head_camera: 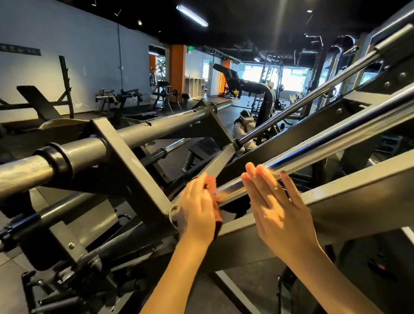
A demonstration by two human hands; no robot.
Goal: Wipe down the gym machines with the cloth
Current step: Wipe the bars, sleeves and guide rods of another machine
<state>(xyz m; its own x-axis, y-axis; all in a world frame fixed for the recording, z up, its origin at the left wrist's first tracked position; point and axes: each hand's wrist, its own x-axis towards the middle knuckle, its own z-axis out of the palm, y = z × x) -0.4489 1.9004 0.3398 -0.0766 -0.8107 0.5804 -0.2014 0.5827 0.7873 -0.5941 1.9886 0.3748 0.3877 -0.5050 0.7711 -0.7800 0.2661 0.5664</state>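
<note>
1. Hands are working low on a plate-loaded sled machine (pixel 133 151), seen by the head camera, which is the only view; its grey frame and steel weight sleeve (pixel 16 175) are filling the left side.
2. The left hand (pixel 197 210) is gripping the orange cloth (pixel 211 185), with fingers curled round it. It is pressing the cloth against the bottom end of the chrome guide rod (pixel 324 150), right where the rod is meeting the grey bracket.
3. The right hand (pixel 275 210) is holding nothing. Its fingers are lying straight and close together, with the tips touching the rod just above the cloth. Whether the palm is touching the grey frame beam (pixel 370 190) beside it cannot be told.
4. My reading is that the rod is being wiped at its lowest stretch, while the long run up to the right is waiting for the cloth.
5. Several things could go wrong from here:
   - The bare right fingertips could be leaving smears on chrome meant to be clean.
   - The cloth could be snagging in the narrow gap at the bracket if it gets pushed further down.
   - If the sled carriage is not locked, it could slide down the rod toward both hands and pinch them.
6. Another person (pixel 242 127) is crouching by a machine well apart, across the floor.
</note>
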